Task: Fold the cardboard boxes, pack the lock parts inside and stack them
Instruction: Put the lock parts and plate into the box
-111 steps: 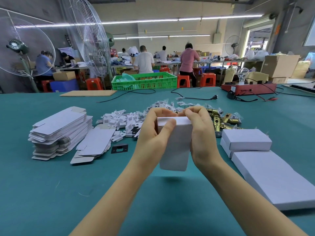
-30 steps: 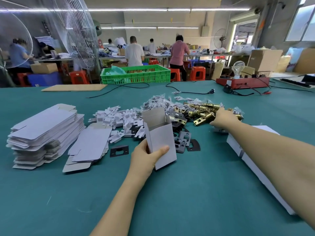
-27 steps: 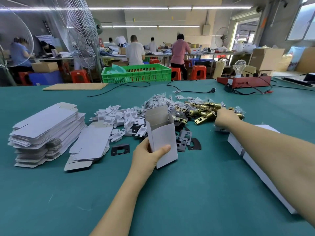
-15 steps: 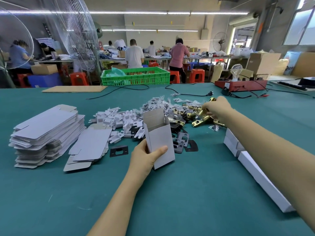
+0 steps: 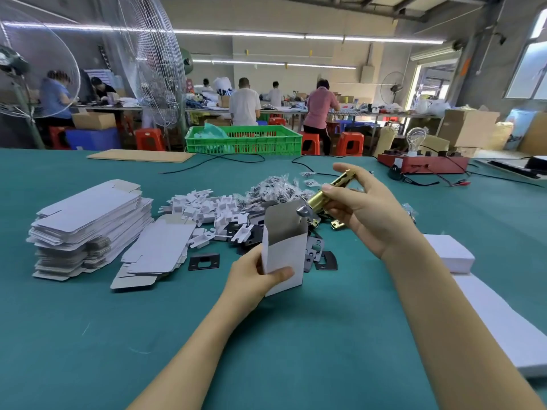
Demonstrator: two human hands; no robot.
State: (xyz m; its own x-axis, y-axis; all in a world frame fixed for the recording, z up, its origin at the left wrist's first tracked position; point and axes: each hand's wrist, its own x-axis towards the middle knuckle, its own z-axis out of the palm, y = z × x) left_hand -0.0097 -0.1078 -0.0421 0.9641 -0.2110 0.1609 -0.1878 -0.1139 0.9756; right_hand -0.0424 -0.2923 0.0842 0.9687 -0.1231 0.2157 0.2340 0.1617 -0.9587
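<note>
My left hand (image 5: 251, 279) grips an upright white cardboard box (image 5: 285, 250) by its lower part; the box's top is open, its flap standing up behind. My right hand (image 5: 364, 211) holds a brass latch bolt (image 5: 328, 192) slanted above the box, the latch's silver end right at the box's open top. Behind the box lie black strike plates (image 5: 204, 261), white plastic pieces (image 5: 207, 208), small bagged parts (image 5: 275, 187) and a few more brass pieces, mostly hidden by my right hand.
Stacks of flat box blanks (image 5: 88, 226) sit on the left of the green table (image 5: 88, 335). Closed white boxes (image 5: 450, 253) lie in a row on the right. A green crate (image 5: 245, 140), cables and a red device (image 5: 423, 164) stand at the far edge. People work at tables beyond.
My right hand took a brass latch from the pile and carried it back toward the open box. My left hand keeps holding the box upright in about the same place.
</note>
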